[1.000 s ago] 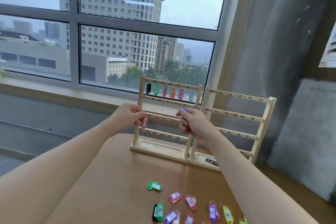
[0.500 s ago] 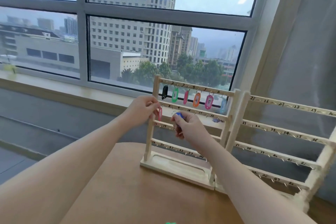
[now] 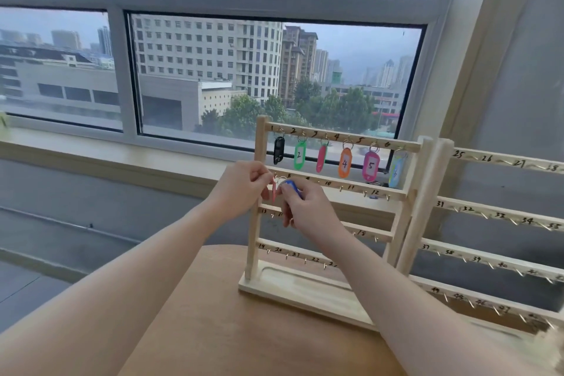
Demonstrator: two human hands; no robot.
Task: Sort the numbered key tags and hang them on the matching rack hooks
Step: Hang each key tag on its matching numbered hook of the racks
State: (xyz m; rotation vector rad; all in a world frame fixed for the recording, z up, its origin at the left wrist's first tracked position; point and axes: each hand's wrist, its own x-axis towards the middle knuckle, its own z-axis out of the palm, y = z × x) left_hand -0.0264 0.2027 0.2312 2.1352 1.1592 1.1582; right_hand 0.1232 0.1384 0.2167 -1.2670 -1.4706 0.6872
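Both hands meet at the left end of the second rail of the left rack (image 3: pixel 332 192). Left hand (image 3: pixel 244 189): fingertips pinched together on the ring of a pink key tag (image 3: pixel 273 192), which hangs edge-on just below the rail near the hook marked 7. Right hand (image 3: pixel 305 207): fingers curled around a blue key tag (image 3: pixel 291 185), only its top showing above the knuckles; its number is hidden.

Top rail holds six tags on hooks 1–6: black (image 3: pixel 278 149), green (image 3: pixel 299 155), red (image 3: pixel 321 158), orange (image 3: pixel 345 163), magenta (image 3: pixel 370 165), and a pale blue-green one (image 3: pixel 396 171) whose number is hard to read. Lower rails' hooks are bare where visible; the right forearm covers part of rails three and four.

Second rack (image 3: pixel 500 214) stands just right of the first, touching or nearly so, cut off at the frame edge.

Both racks stand on a round-edged brown wooden surface (image 3: pixel 229 330). Behind: window sill (image 3: pixel 106 149), large grey-framed window (image 3: pixel 122 55) with city buildings and trees outside.
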